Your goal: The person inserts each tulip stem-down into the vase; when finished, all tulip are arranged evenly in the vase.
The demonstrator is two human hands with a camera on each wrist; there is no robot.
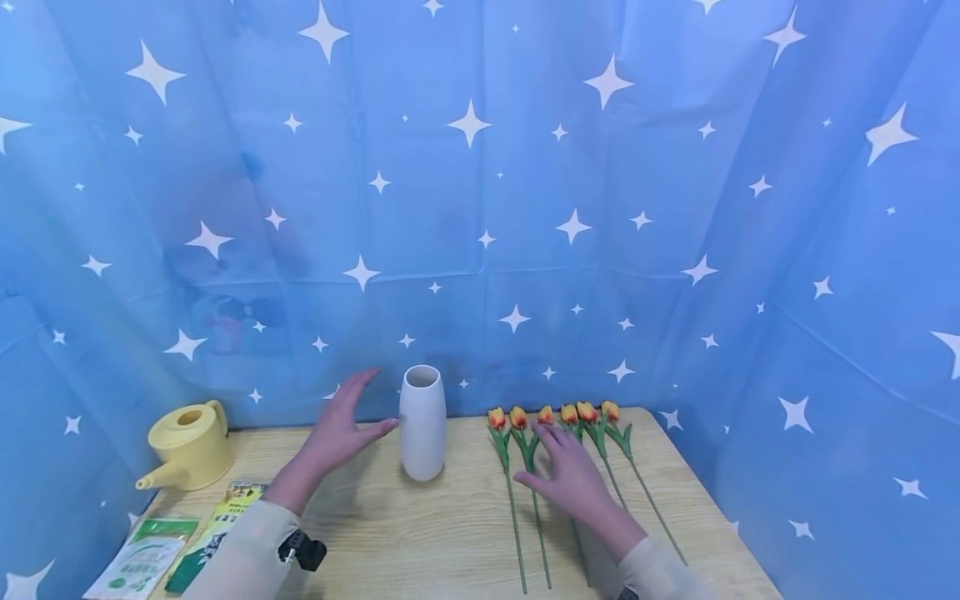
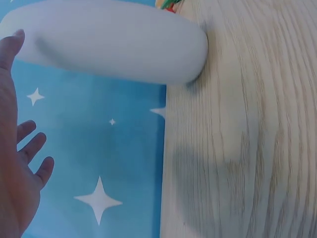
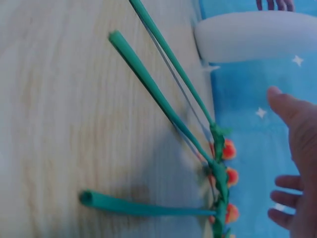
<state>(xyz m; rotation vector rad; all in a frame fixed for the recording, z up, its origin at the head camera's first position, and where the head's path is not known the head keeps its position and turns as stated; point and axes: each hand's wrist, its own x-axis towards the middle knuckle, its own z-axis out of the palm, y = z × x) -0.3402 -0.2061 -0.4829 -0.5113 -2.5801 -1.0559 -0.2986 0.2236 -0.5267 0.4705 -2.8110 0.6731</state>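
Observation:
A white vase [image 1: 423, 425] stands upright on the wooden table, its mouth facing up. To its left is my left hand [image 1: 341, 429], fingers spread and thumb toward the vase; the left wrist view shows the thumb near the vase [image 2: 114, 42], and whether they touch I cannot tell. Several artificial tulips [image 1: 518, 421] with orange-yellow heads and green stems lie side by side at the right. Over the middle ones hovers my right hand [image 1: 573, 479], its fingers relaxed and holding nothing. Tulip stems [image 3: 148, 84] run below this hand in the right wrist view.
A yellow watering can [image 1: 198, 454] sits at the table's back left. Before it lie a green-and-white packet [image 1: 142, 562] and a yellow-and-green packet [image 1: 217, 533]. The light wooden table [image 1: 427, 542] meets a blue star-patterned curtain [image 1: 420, 225] behind and at the sides.

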